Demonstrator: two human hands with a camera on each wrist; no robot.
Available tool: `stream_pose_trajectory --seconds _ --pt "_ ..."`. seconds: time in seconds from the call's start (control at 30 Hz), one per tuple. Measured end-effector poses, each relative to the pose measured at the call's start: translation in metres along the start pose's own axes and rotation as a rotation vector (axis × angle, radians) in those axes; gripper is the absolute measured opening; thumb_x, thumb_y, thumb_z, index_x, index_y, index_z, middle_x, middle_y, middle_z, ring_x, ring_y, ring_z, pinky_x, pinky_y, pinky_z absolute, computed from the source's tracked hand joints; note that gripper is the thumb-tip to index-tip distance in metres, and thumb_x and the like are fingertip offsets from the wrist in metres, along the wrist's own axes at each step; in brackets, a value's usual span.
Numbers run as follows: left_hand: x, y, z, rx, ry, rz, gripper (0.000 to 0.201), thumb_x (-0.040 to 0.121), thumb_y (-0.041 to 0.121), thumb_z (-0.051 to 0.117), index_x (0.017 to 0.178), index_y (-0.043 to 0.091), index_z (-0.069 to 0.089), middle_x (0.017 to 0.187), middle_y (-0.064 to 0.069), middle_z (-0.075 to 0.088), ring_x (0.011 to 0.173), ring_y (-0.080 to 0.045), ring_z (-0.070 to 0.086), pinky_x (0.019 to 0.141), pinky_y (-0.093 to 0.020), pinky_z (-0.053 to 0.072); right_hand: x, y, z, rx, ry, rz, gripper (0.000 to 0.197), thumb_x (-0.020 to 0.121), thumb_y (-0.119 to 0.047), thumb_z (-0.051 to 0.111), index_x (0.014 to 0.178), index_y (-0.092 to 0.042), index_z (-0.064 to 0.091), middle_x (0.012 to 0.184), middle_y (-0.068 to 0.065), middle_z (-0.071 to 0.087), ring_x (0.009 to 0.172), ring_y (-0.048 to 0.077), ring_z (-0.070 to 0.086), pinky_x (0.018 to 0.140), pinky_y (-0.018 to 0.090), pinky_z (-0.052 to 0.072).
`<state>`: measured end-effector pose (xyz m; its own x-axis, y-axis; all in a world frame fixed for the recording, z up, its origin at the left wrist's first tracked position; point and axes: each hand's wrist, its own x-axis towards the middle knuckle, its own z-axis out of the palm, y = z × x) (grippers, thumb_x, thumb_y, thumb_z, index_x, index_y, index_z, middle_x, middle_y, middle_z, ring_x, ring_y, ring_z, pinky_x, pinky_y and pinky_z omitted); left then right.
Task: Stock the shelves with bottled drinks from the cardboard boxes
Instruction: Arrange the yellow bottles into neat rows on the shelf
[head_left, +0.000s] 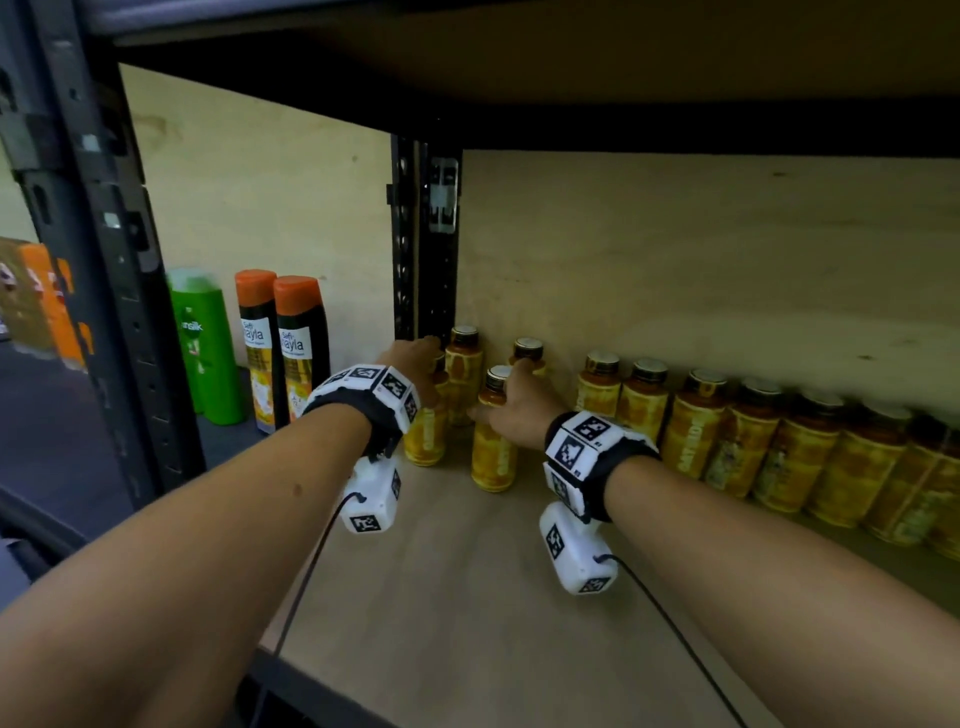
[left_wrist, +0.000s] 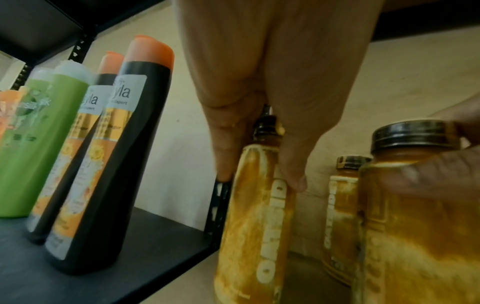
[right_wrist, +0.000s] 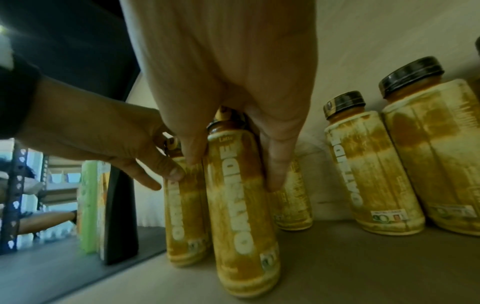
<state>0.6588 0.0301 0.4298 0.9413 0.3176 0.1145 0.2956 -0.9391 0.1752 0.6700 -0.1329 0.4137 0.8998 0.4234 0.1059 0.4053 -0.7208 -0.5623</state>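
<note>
Two yellow-labelled drink bottles with dark caps stand on the wooden shelf board (head_left: 467, 597) near its back left corner. My left hand (head_left: 415, 358) grips the left bottle (head_left: 426, 434) from above, fingers curled round its neck and shoulder. In the left wrist view, the left hand (left_wrist: 259, 180) wraps that bottle (left_wrist: 249, 236). My right hand (head_left: 506, 400) grips the right bottle (head_left: 493, 457) the same way. The right wrist view shows the right hand (right_wrist: 232, 172) round its bottle (right_wrist: 241, 216), which is upright on the board, with the left-hand bottle (right_wrist: 182, 216) close beside it.
Two more bottles (head_left: 464, 364) stand behind, against the back wall. A row of the same bottles (head_left: 753, 441) runs along the wall to the right. A black upright (head_left: 426, 234) divides off a dark shelf with green (head_left: 208, 343) and black shampoo bottles (head_left: 301, 343). Another shelf hangs overhead.
</note>
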Motion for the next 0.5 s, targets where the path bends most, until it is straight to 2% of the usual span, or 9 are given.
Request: stream_pose_trajectory --seconds 0.07,0.13,0.17,0.2,0.23,0.3,0.37,0.43,0.5 --pt "-0.008 0.009 -0.01 -0.104 0.052 0.051 0.097 0.078 0.033 0.074 0.151 0.021 0.012 0.143 -0.022 0.035 0.128 -0.041 0.043 0.1 -0.045 0.043 0.001 0.004 -0.02 0.147 0.069 -0.022 0.082 0.085 -0.058 0.063 0.144 -0.009 0.033 0.14 0.009 0.05 0.124 0.028 0.051 0.097 0.034 0.044" --pt "-0.013 0.029 -0.027 -0.184 0.238 0.133 0.09 0.083 0.032 0.069 0.151 0.021 0.012 0.142 -0.022 0.035 0.125 -0.042 0.045 0.098 -0.045 0.043 0.006 0.019 -0.052 0.183 0.261 -0.032 0.074 0.087 -0.062 0.056 0.136 -0.008 0.042 0.133 0.01 0.054 0.119 0.029 0.054 0.09 0.033 0.044" --pt "-0.015 0.043 -0.035 -0.233 0.321 0.174 0.084 0.086 0.029 0.066 0.151 0.021 0.014 0.141 -0.021 0.039 0.124 -0.04 0.048 0.097 -0.044 0.044 0.009 0.032 -0.069 0.068 0.333 -0.03 0.07 0.09 -0.06 0.053 0.136 -0.008 0.042 0.133 0.012 0.054 0.119 0.031 0.054 0.092 0.034 0.044" --pt "-0.019 0.062 -0.042 -0.284 0.387 0.218 0.078 0.088 0.026 0.063 0.15 0.02 0.016 0.139 -0.019 0.043 0.121 -0.037 0.05 0.095 -0.043 0.046 0.011 0.047 -0.083 -0.159 0.368 -0.016 0.068 0.092 -0.058 0.049 0.138 -0.009 0.038 0.138 0.015 0.051 0.124 0.033 0.05 0.1 0.04 0.041" --pt "-0.018 0.083 -0.045 -0.329 0.431 0.258 0.074 0.089 0.022 0.06 0.15 0.019 0.018 0.135 -0.018 0.048 0.118 -0.035 0.053 0.094 -0.042 0.047 0.009 0.063 -0.092 -0.452 0.355 0.005 0.068 0.094 -0.056 0.045 0.143 -0.011 0.033 0.145 0.017 0.042 0.134 0.035 0.04 0.111 0.049 0.031" --pt "-0.016 0.122 -0.039 -0.405 0.409 0.32 0.069 0.09 0.019 0.055 0.15 0.016 0.021 0.13 -0.016 0.055 0.115 -0.032 0.056 0.092 -0.04 0.05 0.008 0.1 -0.096 -0.902 0.213 0.003 0.071 0.094 -0.055 0.043 0.151 -0.019 0.021 0.159 0.013 0.019 0.148 0.035 0.011 0.117 0.061 0.005" --pt "-0.006 0.154 -0.016 -0.432 0.278 0.321 0.069 0.091 0.019 0.053 0.151 0.013 0.019 0.134 -0.017 0.051 0.117 -0.033 0.055 0.093 -0.039 0.05 -0.002 0.127 -0.09 -0.983 0.107 -0.022 0.078 0.091 -0.051 0.048 0.154 -0.024 0.01 0.161 0.007 0.012 0.149 0.033 0.004 0.114 0.065 -0.002" --pt "0.007 0.175 0.016 -0.369 0.132 0.282 0.066 0.094 0.023 0.052 0.149 0.008 0.019 0.143 -0.016 0.042 0.125 -0.034 0.049 0.099 -0.04 0.046 -0.016 0.137 -0.084 -0.952 0.152 -0.121 0.074 0.087 -0.042 0.055 0.149 -0.019 0.022 0.15 0.014 0.035 0.141 0.036 0.029 0.111 0.068 0.012" --pt "0.022 0.186 0.046 -0.32 0.079 0.244 0.061 0.095 0.026 0.052 0.146 0.007 0.024 0.146 -0.015 0.039 0.13 -0.033 0.044 0.104 -0.041 0.041 -0.032 0.132 -0.082 -0.938 0.3 -0.271 0.055 0.078 -0.027 0.061 0.128 -0.008 0.046 0.115 0.019 0.059 0.106 0.041 0.058 0.092 0.061 0.042"
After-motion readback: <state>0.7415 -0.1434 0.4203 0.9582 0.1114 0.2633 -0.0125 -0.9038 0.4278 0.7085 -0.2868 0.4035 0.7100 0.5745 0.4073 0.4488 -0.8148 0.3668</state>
